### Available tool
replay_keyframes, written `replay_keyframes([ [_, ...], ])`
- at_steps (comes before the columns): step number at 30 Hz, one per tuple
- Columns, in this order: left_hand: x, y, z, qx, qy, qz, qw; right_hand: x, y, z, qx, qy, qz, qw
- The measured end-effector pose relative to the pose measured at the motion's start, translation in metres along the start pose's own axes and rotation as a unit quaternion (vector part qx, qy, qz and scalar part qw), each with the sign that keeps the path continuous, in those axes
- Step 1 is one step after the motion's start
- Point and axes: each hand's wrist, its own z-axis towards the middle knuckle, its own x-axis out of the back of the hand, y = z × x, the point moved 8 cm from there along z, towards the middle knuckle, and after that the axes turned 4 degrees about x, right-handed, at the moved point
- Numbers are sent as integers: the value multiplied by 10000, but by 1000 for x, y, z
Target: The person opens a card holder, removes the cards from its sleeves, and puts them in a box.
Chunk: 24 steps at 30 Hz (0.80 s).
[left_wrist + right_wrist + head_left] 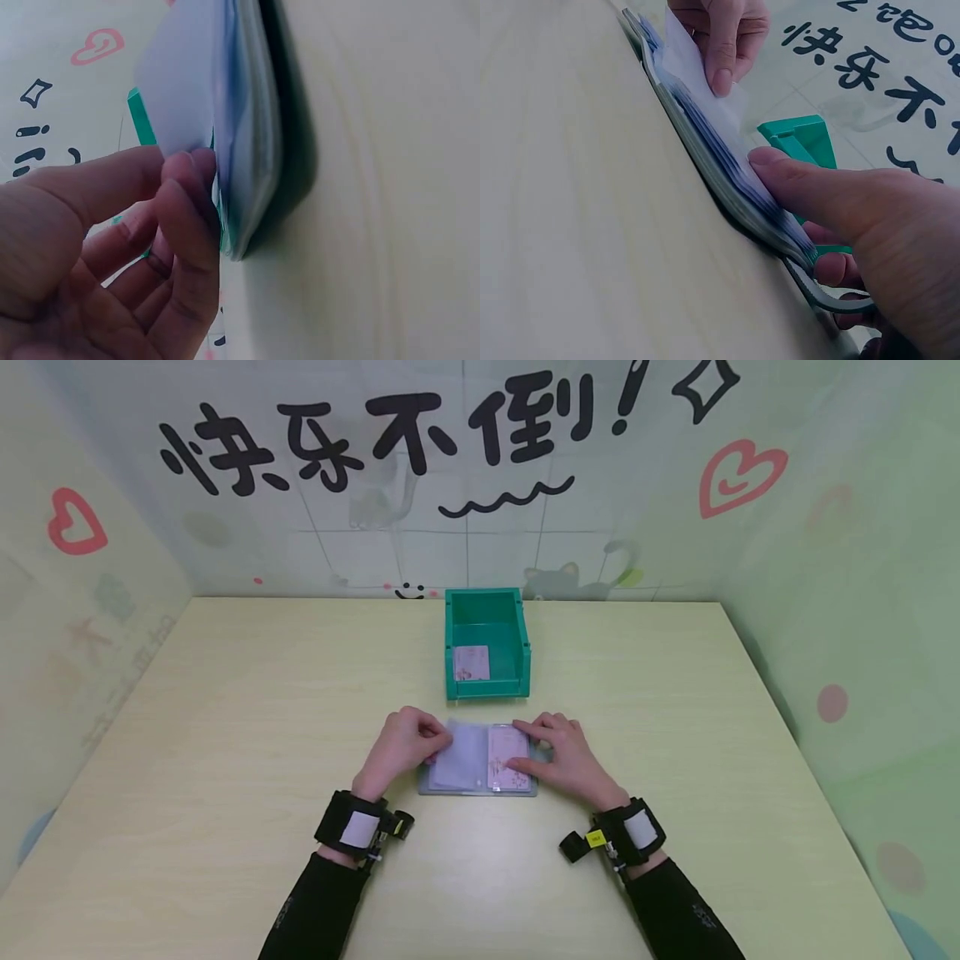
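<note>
A small card album [477, 791] with clear plastic sleeves lies open on the table in the head view. My left hand [408, 739] pinches the edge of a pale sleeve page [184, 82], which stands partly lifted in the left wrist view. A pink printed card [506, 747] shows in the sleeve on the album's right side. Over that side lies my right hand [562, 756], its thumb [780, 169] on the stacked pages and its other fingers around the album's far edge, partly hidden.
Behind the album stands a green open-front bin [491, 690] with a pink card [471, 663] inside it, at the left. The pale wooden table [262, 710] meets a printed backdrop [337, 552] at its back and sides.
</note>
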Motion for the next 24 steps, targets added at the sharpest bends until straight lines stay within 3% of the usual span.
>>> replay_keyframes([
  [8,3,-4,-1,274,167,224,9992,1,2,1,-255,-134,-83,9996],
  [13,3,-3,-4,321,531,234,9978,1,3,1,-348,-132,-100,9993],
  [15,0,4,-6,132,672,176,9975,1,3,1,-380,-133,-86,9992],
  [17,-7,15,-7,-238,701,182,9971,1,3,1,-405,-120,-78,9991],
  [21,-26,35,-11,-922,483,303,9941,1,4,2,-429,-80,-57,9990],
  [24,-35,39,-12,-985,292,335,9941,0,4,3,-413,-73,-60,9991],
])
